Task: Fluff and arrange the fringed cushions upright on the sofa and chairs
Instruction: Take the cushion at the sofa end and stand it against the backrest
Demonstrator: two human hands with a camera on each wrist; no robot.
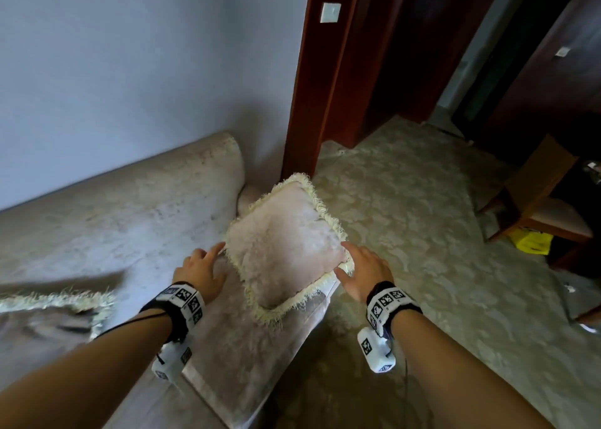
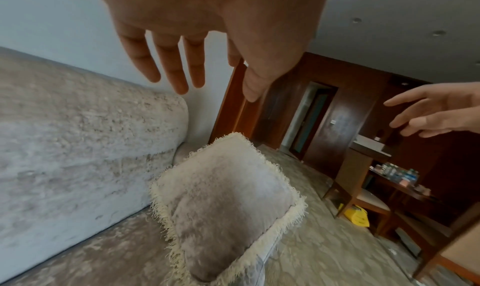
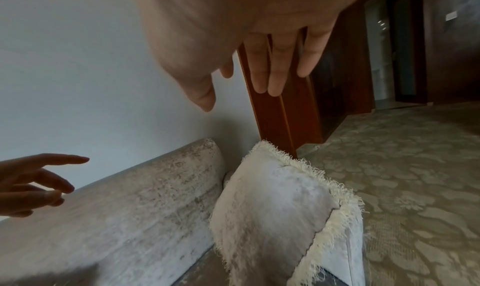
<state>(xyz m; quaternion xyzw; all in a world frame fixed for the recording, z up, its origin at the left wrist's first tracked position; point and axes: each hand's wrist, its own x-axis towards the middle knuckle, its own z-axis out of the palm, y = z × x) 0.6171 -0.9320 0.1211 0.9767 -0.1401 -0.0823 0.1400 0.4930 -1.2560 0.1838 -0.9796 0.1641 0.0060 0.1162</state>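
A pale fringed cushion [image 1: 286, 243] [image 2: 226, 198] [image 3: 272, 208] stands tilted at the right end of the grey sofa [image 1: 113, 217], propped against the low arm there. My left hand [image 1: 203, 266] [image 2: 207, 43] hovers by its left corner with straight, spread fingers. My right hand [image 1: 364, 272] [image 3: 246, 43] is at its right corner, also with straight fingers. In both wrist views the fingers hang in the air above the cushion and hold nothing. A second fringed cushion [image 1: 48, 301] lies blurred at the lower left.
A dark wooden door frame [image 1: 312, 87] rises just behind the sofa's end. Patterned carpet [image 1: 422, 233] spreads to the right. A wooden chair [image 1: 546, 207] with a yellow object [image 1: 533, 243] under it stands at the far right.
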